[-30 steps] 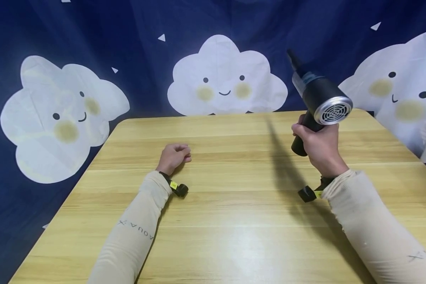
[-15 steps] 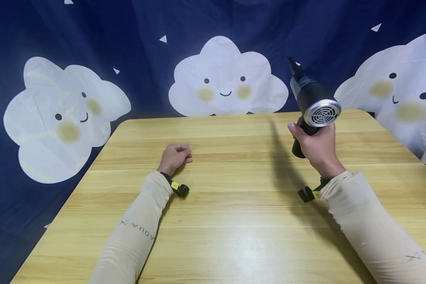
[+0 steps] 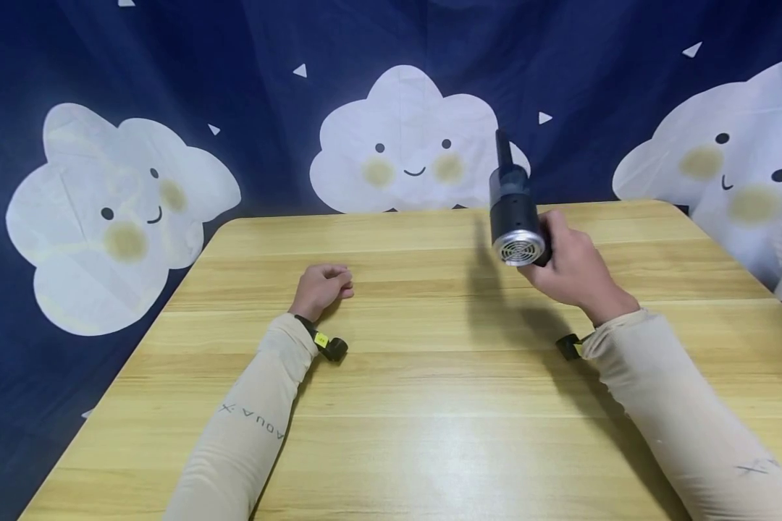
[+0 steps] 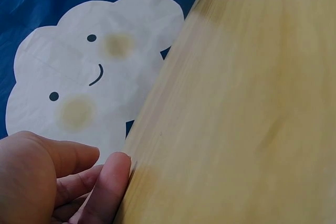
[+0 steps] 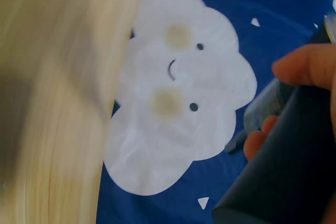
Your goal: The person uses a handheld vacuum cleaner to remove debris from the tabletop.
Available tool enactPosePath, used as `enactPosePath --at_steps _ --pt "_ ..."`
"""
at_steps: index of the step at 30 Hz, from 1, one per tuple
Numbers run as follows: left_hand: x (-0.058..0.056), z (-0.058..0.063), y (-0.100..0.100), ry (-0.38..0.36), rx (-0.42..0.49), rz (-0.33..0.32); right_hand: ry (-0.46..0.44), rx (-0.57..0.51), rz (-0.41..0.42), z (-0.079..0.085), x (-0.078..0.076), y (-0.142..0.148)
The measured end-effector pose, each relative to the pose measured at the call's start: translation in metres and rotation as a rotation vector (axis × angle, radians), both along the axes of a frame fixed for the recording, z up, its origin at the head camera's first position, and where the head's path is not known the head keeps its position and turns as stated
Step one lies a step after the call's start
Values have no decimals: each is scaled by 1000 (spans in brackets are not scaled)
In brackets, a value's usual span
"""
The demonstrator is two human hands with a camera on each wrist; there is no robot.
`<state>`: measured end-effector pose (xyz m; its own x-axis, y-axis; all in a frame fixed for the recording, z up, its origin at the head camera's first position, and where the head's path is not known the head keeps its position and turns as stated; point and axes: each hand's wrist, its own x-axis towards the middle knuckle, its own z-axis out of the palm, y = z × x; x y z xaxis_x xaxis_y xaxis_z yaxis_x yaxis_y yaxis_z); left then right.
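My right hand (image 3: 576, 271) grips the handle of a black handheld vacuum cleaner (image 3: 516, 213) above the right half of the table. The vacuum has a silver vented end towards me, a see-through section and a narrow nozzle pointing away. It is rolled over, its handle to the right of the body. In the right wrist view its dark handle (image 5: 286, 174) lies across the palm, with fingers (image 5: 255, 145) curled round it. On the left, my left hand (image 3: 321, 291) rests on the table, fingers loosely curled and holding nothing. Its fingertips (image 4: 116, 166) show in the left wrist view.
The wooden table (image 3: 397, 391) has rounded far corners. Right behind its far edge hangs a dark blue cloth (image 3: 267, 166) printed with white smiling clouds (image 3: 417, 108). Small cameras are strapped to both wrists.
My right hand has turned the vacuum cleaner over to the left and lowered it; its body has moved left and its handle now lies to the right. My left hand stays put.
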<state>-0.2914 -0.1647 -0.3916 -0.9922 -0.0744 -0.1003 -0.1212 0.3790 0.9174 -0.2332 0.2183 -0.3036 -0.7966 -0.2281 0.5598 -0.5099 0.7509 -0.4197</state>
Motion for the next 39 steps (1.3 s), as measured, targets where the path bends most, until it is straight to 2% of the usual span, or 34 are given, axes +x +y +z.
enactPosePath --at_steps 6,14,17,25,39 --pt "1 0 -1 1 6 -3 -99 282 30 -7 -6 3" --pt "1 -3 -2 6 10 -3 -181 512 177 -23 -13 5" --pt "0 -4 -2 6 18 -1 -231 530 197 -29 -13 4" --pt "0 -3 -1 9 10 1 -367 498 198 -40 -12 2" --pt "-1 -1 0 13 14 2 -382 535 216 -49 -12 -1"
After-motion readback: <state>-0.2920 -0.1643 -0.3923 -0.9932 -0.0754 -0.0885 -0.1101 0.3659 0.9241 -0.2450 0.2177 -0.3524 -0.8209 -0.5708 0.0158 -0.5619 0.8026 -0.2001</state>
